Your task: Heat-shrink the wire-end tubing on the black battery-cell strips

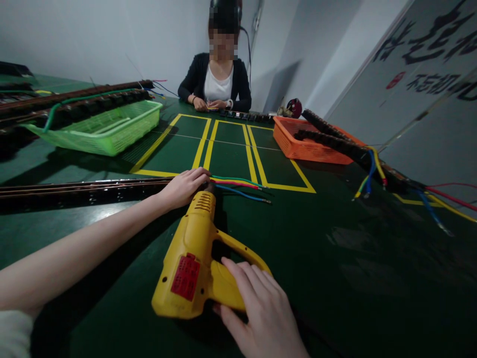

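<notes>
A yellow heat gun (194, 258) lies on the green table, nozzle pointing away from me. My right hand (261, 313) rests on its handle, fingers laid over the grip. My left hand (184, 186) is curled over the end of a long dark cable sleeve (82, 191) right at the gun's nozzle. Green, red and blue wires (242, 186) stick out of that end toward the right.
A green basket (108, 132) with dark cable bundles sits at the left; an orange basket (309, 141) with another bundle (357, 149) at the right. Yellow tape (203, 144) marks rectangles mid-table. A person in a black cardigan (218, 82) sits opposite, hands on the table.
</notes>
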Available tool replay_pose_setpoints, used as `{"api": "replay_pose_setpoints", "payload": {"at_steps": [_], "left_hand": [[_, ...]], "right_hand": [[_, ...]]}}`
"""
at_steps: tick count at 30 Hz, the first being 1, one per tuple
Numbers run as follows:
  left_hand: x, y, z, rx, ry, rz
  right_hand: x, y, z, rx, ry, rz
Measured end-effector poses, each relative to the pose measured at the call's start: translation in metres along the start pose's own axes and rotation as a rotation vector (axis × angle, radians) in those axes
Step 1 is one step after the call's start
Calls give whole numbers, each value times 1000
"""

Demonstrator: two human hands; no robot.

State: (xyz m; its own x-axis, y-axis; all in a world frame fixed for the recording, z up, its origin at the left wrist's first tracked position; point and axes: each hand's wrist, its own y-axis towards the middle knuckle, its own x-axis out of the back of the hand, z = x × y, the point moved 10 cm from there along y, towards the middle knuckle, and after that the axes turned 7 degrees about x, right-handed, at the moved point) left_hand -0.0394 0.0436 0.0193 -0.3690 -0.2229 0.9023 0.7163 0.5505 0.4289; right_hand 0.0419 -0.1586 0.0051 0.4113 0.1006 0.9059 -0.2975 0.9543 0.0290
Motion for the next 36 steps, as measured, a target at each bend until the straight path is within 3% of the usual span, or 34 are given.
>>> {"api": "replay_pose_setpoints", "payload": {"at_steps": [8, 18, 27, 31, 36], "left_hand": [[0, 1, -2, -14, 30, -10], [2, 1, -3, -16, 74, -53], [1, 1, -2, -13, 43, -48], [2, 1, -2, -10, 43, -54], [1, 1, -1, -13, 29, -56]], "right_hand": [[6, -8, -20, -76, 59, -14], [29, -51, -93, -244, 102, 63], [57, -98, -155, -315, 129, -7], [64, -100, -157, -283, 77, -46], [65, -95, -143, -210, -13, -67]]}}
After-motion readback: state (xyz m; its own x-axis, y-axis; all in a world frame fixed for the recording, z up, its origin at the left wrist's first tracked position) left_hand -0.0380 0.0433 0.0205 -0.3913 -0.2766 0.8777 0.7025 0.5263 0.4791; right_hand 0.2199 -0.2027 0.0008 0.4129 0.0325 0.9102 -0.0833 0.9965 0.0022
